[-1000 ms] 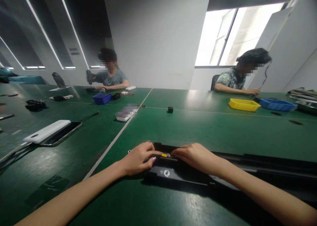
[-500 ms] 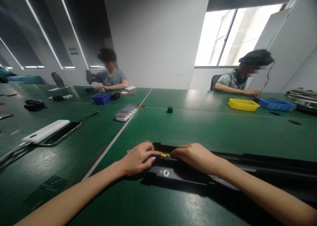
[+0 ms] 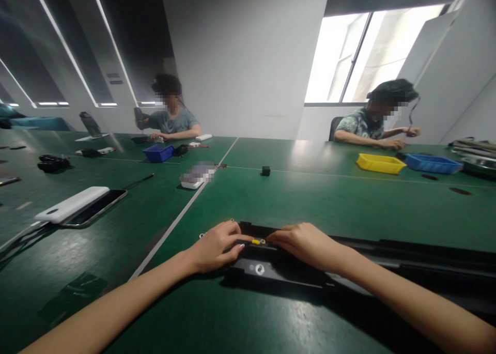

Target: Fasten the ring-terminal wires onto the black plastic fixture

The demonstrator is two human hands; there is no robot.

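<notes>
A long black housing (image 3: 287, 280) lies on the green table at the lower right, with a round silver spot on its near face. Over its left end is my left hand (image 3: 219, 246), thumb and index finger apart, the index fingertip touching a small yellow terminal (image 3: 256, 242) with a metal ring. My right hand (image 3: 304, 243) rests over the housing just right of the ring, fingers pressed together and pointing down; whatever they hold is hidden. Small metal rings show beside and behind my left hand.
A white power bank (image 3: 73, 205) and a phone lie at the left. Further back are a small black block (image 3: 265, 171), a blue bin (image 3: 158, 153), a yellow tray (image 3: 380, 163) and a blue tray (image 3: 433, 164). Two people sit across the table (image 3: 310, 199).
The person at the right has raised one hand and shifted the head slightly left. My hands have stayed almost in place on the housing.
</notes>
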